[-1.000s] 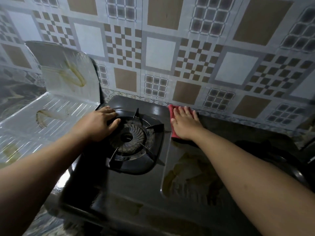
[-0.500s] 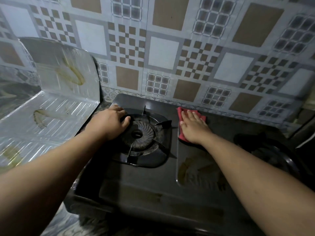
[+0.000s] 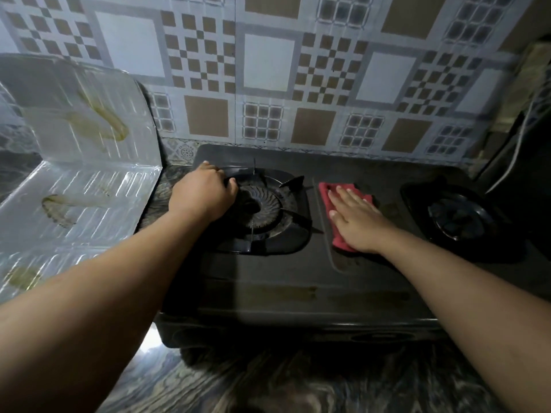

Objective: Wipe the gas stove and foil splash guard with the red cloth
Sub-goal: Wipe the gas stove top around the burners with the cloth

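Observation:
A black two-burner gas stove (image 3: 283, 296) sits against the tiled wall. My right hand (image 3: 356, 220) lies flat, fingers spread, pressing the red cloth (image 3: 329, 193) onto the stove's middle panel between the burners. My left hand (image 3: 202, 193) rests curled on the left edge of the left burner grate (image 3: 286, 204), gripping its rim. The foil splash guard (image 3: 80, 162) stands to the left of the stove, bent in an L, with brown greasy streaks on it.
The right burner (image 3: 459, 217) lies beyond the cloth. A tiled wall (image 3: 268, 70) rises right behind the stove. A dark appliance with a white cable (image 3: 524, 138) stands at the far right. The marbled counter (image 3: 268, 383) runs in front of the stove.
My right hand has slid the red cloth from the back of the middle panel toward the front. The view has pulled back, showing more of the stove. My left hand stays on the grate.

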